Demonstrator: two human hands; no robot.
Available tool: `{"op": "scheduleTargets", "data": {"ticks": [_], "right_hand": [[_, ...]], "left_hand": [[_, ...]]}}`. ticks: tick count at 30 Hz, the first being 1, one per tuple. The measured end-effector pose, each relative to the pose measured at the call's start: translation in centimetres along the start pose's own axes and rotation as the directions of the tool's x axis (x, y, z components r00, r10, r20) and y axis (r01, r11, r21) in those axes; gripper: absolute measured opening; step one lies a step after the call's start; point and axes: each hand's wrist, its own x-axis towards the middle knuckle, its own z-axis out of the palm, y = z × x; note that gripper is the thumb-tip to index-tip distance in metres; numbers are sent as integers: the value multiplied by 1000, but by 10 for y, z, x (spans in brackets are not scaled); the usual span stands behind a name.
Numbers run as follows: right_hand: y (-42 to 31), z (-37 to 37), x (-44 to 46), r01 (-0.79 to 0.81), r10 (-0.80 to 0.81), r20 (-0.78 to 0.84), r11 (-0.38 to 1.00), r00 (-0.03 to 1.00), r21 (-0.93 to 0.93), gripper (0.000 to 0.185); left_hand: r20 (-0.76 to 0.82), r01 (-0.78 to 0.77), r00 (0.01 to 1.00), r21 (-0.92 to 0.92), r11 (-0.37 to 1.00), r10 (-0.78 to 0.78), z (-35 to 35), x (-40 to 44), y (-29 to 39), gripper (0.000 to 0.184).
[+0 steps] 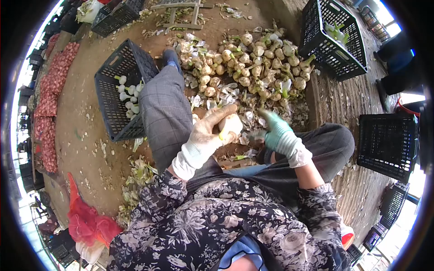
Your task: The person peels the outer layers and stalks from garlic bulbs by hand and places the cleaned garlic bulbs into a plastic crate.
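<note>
My left hand (205,133), in a soiled white knit glove, is wrapped round a large garlic bulb (231,124) above my lap. Just right of it is my right hand (276,132), in a green-and-white glove. Its fingers are blurred by motion, so whether they grip anything is unclear. Beyond both hands, a heap of untrimmed garlic bulbs (253,61) lies on the dirt floor among loose papery skins (226,94). White peeled bulbs (129,95) lie in a black plastic crate (105,108) beside my leg on the left.
Another black crate (350,67) with some green-stemmed garlic stands at the upper right. A further dark crate (387,145) is at the right. Red net sacks (49,95) line the left side, and a crumpled red net (88,221) lies lower left. A wooden stool (183,13) stands ahead.
</note>
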Motion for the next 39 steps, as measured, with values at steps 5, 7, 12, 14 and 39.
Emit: {"op": "scheduleTargets", "data": {"ticks": [5,7,12,14,39], "right_hand": [[-51,-23,7,-18,-137,169,724,976,690,30],[-47,-21,17,-364,72,364,374,929,853,20],[-50,-25,12,-247,185,180,468,966,848,17],[-83,-30,-5,-192,154,117,697,981,691,15],[-81,17,0,141,52,-245,694,968,706,23]], "left_hand": [[35,2,999,88,996,-5,3,1,1,53],[10,100,995,-79,992,-100,5,0,5,53],[-114,67,991,-11,998,-68,3,0,8,52],[-155,-2,987,210,978,35,9,3,1,50],[-296,-130,952,-613,779,-74,29,13,9,46]]}}
